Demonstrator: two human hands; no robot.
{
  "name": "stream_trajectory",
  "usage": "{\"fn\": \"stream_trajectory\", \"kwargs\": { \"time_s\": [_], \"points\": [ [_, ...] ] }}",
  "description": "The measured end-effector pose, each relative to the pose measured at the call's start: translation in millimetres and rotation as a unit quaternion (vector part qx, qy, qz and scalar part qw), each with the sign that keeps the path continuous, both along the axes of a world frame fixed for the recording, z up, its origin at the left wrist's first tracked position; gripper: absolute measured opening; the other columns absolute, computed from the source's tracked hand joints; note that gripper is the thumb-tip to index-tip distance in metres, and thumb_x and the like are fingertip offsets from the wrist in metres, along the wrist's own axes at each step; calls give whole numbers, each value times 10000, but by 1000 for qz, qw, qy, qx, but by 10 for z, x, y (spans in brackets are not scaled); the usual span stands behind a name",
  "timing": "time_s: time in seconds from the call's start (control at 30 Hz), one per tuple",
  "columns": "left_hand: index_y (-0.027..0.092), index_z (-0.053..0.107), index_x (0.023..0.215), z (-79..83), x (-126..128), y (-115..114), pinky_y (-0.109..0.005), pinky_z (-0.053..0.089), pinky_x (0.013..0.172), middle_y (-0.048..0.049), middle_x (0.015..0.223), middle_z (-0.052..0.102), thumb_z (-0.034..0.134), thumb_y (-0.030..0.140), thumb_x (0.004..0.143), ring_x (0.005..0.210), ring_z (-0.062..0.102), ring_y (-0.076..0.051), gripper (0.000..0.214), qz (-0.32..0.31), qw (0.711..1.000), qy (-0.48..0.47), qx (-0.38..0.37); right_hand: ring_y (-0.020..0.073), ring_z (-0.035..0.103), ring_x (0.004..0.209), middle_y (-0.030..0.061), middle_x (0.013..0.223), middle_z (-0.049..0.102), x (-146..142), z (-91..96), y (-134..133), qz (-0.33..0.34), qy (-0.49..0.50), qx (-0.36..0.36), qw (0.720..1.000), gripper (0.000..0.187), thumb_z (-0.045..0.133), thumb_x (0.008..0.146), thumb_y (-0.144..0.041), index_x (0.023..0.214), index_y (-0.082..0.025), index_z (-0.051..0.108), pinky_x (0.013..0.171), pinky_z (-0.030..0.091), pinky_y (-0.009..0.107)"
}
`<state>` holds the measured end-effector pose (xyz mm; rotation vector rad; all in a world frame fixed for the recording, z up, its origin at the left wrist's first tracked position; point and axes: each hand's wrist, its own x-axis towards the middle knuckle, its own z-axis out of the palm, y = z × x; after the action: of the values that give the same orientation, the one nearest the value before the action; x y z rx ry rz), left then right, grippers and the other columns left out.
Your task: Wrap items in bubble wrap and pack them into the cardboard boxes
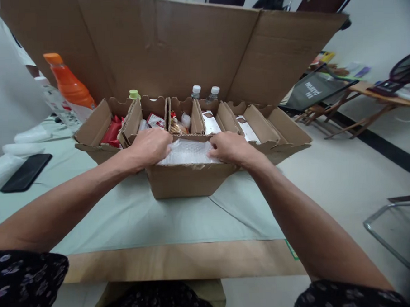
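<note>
In the head view, a small cardboard box stands on the table in front of me, with clear bubble wrap filling its top. My left hand is closed at the box's left end, fingers curled against the wrap's left edge. At the opposite end my right hand pinches the wrap's right edge between thumb and fingers. What lies under the wrap is hidden. Right behind is a row of open cardboard compartments, holding red packets, packaged snacks and white boxes.
A tall cardboard panel rises behind the compartments. Left are an orange bottle, a black phone and rolled plastic. Two clear bottles with white caps stand behind the row. A folding chair is at right.
</note>
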<state>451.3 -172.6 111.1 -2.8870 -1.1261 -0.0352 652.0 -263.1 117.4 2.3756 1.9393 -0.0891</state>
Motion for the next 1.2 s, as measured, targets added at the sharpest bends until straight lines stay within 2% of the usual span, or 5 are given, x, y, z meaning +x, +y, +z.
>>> {"fn": "stream_trajectory", "kwargs": {
  "time_s": [0.4,0.6,0.73,0.87,1.2],
  "points": [
    [200,745,993,187,-128,-130,-397,483,852,-74,912,709,624,414,898,948,682,-300,264,-57,993,-105,20,212,627,686,75,706,695,12,142,-340,27,-14,138,990,248,618,945,-384,808,-202,716,626,383,312],
    [184,671,710,180,-41,-10,-304,432,695,-43,704,655,372,512,1012,663,597,-194,538,-153,948,-19,-280,128,460,534,12,577,559,-6,115,-181,101,160,-16,982,572,459,1049,-475,541,-212,473,586,322,301],
    [206,726,886,144,-331,-188,-320,492,844,-49,904,735,463,498,978,870,673,-240,404,-134,952,-159,-224,152,560,617,12,665,649,24,127,-543,92,192,126,969,489,458,1046,-447,634,-218,590,635,403,298],
    [236,700,1113,-304,-938,-609,-343,497,1012,-45,1147,735,530,421,975,1058,673,-233,287,17,904,-421,-66,222,703,892,65,1008,773,146,-212,-1138,-32,260,368,892,257,635,939,-442,1026,-219,730,821,540,357],
    [139,359,1570,-1325,-698,-773,-489,307,1253,-158,1541,520,495,537,980,1460,448,-329,724,21,806,-516,-289,327,501,1423,167,1542,532,-132,-1261,-991,-40,482,328,812,838,581,901,-675,1556,-183,407,1218,352,518]
  ]
}}
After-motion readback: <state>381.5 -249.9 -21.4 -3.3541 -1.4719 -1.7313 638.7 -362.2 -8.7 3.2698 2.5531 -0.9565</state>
